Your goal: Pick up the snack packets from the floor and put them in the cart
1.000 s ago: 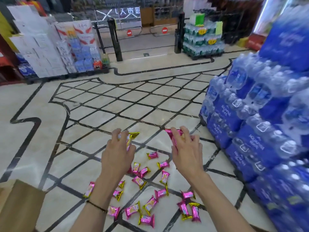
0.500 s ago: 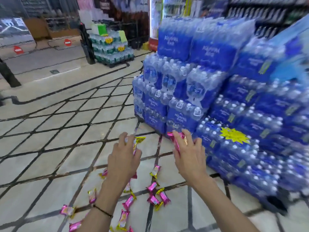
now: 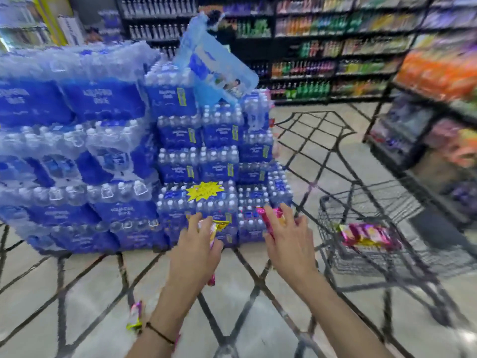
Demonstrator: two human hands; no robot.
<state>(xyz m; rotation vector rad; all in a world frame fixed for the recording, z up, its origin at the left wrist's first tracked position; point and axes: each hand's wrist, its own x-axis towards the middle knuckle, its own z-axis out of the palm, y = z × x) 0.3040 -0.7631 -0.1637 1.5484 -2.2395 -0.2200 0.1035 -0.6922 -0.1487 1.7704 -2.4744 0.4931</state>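
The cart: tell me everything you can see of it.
The cart is a black wire-mesh basket with a thicker dark rim on a dark frame, blurred by camera motion. It stands upright on the tiled floor, right of the stacked water packs. Pink and gold snack packets lie on its bottom. No hand touches it; the right hand is nearest, short of its rim. Wheels cannot be made out.

The scene is being lit brightly and evenly; everything is being smeared by motion blur, and floor (image 3: 90, 301) lines are being bent toward the edges
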